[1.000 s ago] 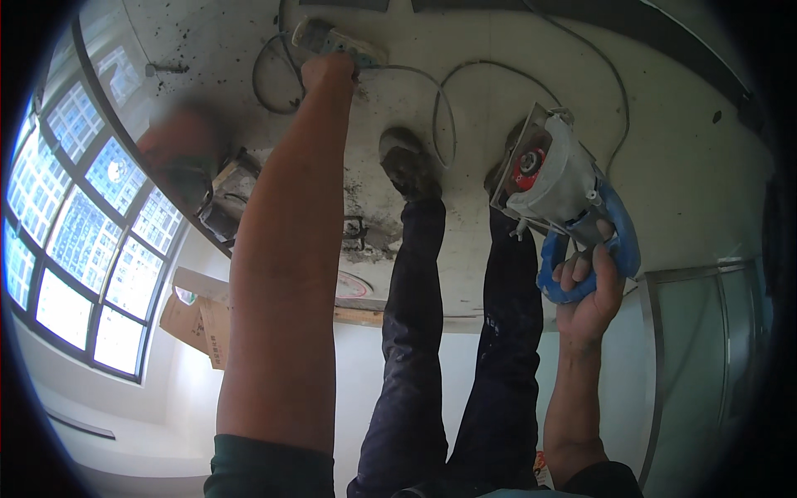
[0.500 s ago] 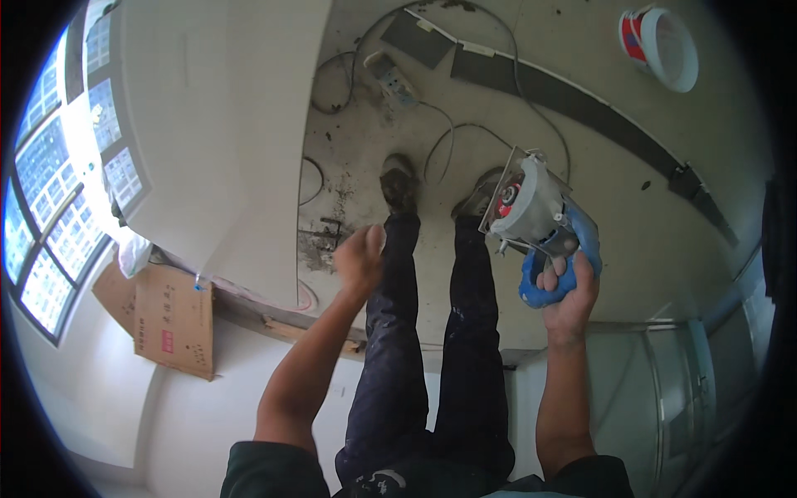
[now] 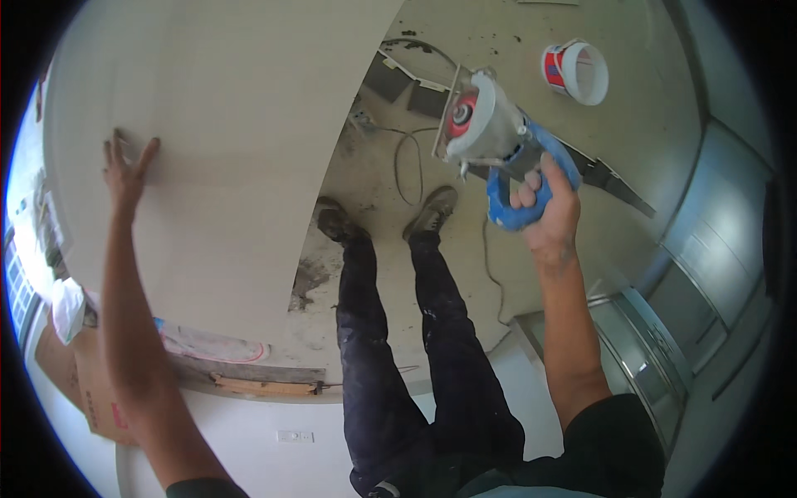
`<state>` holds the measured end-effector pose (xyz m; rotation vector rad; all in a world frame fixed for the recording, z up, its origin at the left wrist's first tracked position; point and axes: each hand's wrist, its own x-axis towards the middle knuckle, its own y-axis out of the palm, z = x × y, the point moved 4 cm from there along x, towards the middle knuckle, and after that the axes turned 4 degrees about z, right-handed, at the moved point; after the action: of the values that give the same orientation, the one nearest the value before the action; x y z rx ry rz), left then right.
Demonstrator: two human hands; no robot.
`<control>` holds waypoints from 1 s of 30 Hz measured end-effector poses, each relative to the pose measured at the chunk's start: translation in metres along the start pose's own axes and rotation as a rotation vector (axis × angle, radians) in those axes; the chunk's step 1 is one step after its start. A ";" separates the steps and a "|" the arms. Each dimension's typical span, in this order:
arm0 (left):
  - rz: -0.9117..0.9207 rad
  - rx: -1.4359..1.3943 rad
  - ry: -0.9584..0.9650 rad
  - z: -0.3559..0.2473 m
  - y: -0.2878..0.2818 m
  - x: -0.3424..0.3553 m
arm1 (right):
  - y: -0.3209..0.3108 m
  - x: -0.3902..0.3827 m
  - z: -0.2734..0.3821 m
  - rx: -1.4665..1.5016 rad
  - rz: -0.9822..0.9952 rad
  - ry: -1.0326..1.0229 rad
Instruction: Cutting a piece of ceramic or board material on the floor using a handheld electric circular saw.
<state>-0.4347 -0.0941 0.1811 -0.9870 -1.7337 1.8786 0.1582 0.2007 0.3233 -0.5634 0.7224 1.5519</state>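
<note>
My right hand [image 3: 552, 199] grips the blue handle of a circular saw [image 3: 490, 120], held up off the floor. The saw has a grey blade guard, a flat base plate and a red round part around its spindle. On the left, my left hand [image 3: 127, 176] rests with fingers spread on a large pale flat panel [image 3: 224, 166]. That hand holds nothing. The panel's straight right edge lies between the left hand and the saw.
A white and red bucket [image 3: 585, 73] stands at the far right. Dark strips [image 3: 427, 100] and a loose cable [image 3: 397, 162] lie on the floor beyond my feet. Cardboard [image 3: 95, 390] leans at lower left, near a wooden strip [image 3: 266, 386]. Glass doors [image 3: 639, 357] are at right.
My left hand has opened from a closed shape and moved left onto the panel. The saw has moved up and slightly left in view in my right hand. My view has shifted.
</note>
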 end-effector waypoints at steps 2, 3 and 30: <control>0.062 -0.062 -0.061 -0.011 -0.022 0.026 | 0.010 0.006 0.010 0.049 -0.022 -0.014; 0.058 -0.014 -0.007 0.008 -0.032 0.048 | 0.021 0.009 0.015 0.046 -0.021 -0.021; 0.009 -0.041 0.033 0.079 -0.075 -0.065 | 0.116 -0.029 0.041 0.057 0.120 -0.326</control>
<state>-0.4606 -0.1836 0.2676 -1.0368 -1.7581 1.8282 0.0487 0.2067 0.3863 -0.2187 0.5561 1.6785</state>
